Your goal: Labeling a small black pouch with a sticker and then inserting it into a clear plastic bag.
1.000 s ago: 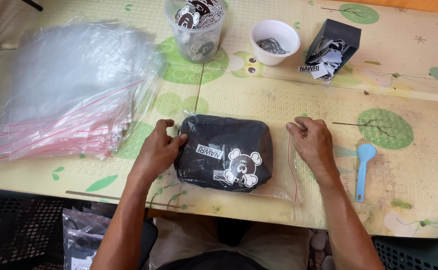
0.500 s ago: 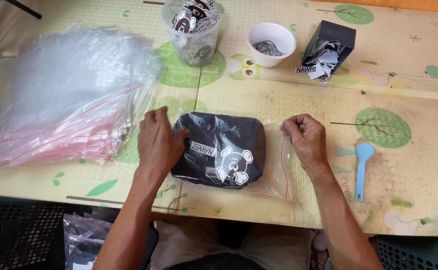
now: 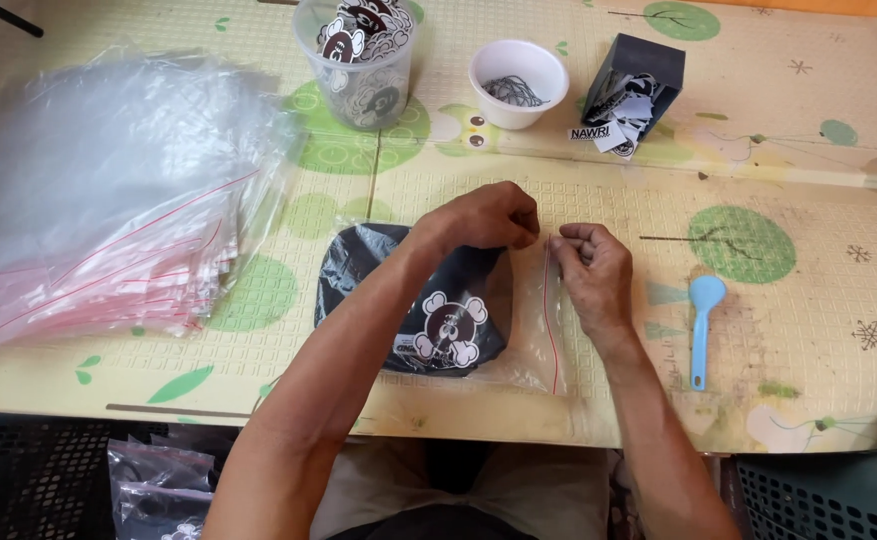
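- Two hands meet at the far end of a clear zip bag's (image 3: 533,345) red-lined mouth; the bag lies on the surface (image 3: 778,330).
- Right hand (image 3: 590,272) pinches that edge, fingers curled.
- Left hand (image 3: 483,217), reaching across the dark pouch (image 3: 398,300) inside, pinches it too.
- Farther off: a white bowl (image 3: 518,82).

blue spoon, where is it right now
In the head view the blue spoon lies flat on the patterned mat, just right of the right hand and below a green circle print.
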